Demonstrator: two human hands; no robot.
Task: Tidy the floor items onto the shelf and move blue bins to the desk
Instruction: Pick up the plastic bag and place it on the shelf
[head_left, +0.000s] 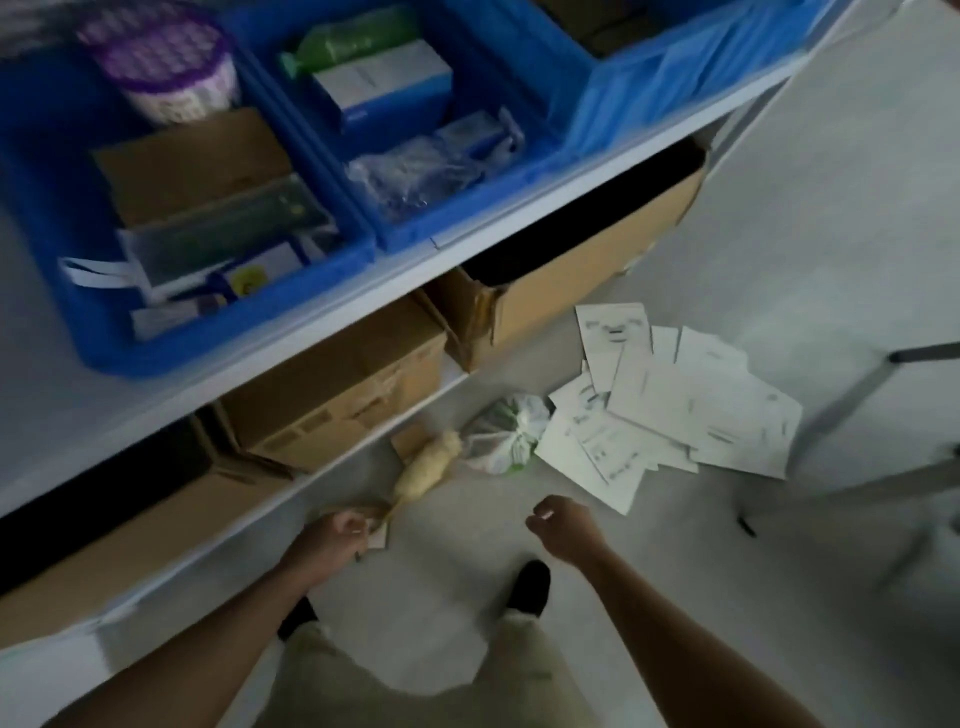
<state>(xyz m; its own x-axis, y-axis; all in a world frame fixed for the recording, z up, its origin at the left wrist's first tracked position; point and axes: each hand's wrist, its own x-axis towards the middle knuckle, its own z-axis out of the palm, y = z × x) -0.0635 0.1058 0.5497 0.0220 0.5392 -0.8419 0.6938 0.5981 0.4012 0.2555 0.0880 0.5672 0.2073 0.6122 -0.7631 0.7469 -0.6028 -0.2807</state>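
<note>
Both hands reach down over the pale floor (675, 597). The left hand (332, 540) is curled around a small brown card piece (378, 530) near the shelf (291, 358) edge, fingers closed on it as far as the blur allows. The right hand (563, 525) hangs loosely curled, holding nothing, just near of the papers (670, 400).

Those white printed sheets lie fanned in a loose heap on the floor at right. Just left of them sits a knotted white-and-green bag (506, 434), and beside that a cream roll (428, 465) lying at a slant, its near end close to the left hand. Two dark shoes (530, 584) stand on the floor below the hands. A grey metal leg (852, 400) crosses the far right.

The white shelf runs diagonally across the left. On its upper level stand blue bins: the left bin (47, 249) holds a purple-capped tub (171, 67), a brown box and flat packets; the middle bin (519, 171) holds a green packet, a white-and-blue box (382, 85) and clear wrapped items; a third bin (670, 73) at far right is mostly cut off. On the lower level sit cardboard boxes (337, 395), one at right with its top open and dark inside; another open box (93, 561) sits lower left.
</note>
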